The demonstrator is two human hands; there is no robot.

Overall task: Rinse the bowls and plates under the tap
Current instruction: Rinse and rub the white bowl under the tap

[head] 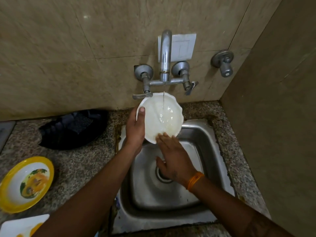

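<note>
White bowl under tap, hands rinsing

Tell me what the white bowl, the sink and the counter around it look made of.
White bowl: looks like glossy melamine or plastic, possibly ceramic; smooth, with a scalloped rim. Sink: stainless steel, brushed grey with soft reflections. Counter: polished speckled granite, or a granite-look stone, with brown and black flecks.

Left fingers mostly hidden behind white bowl, only thumb shows. Drain half covered under right fingers. Square plate well away, cut by bottom edge.
</note>
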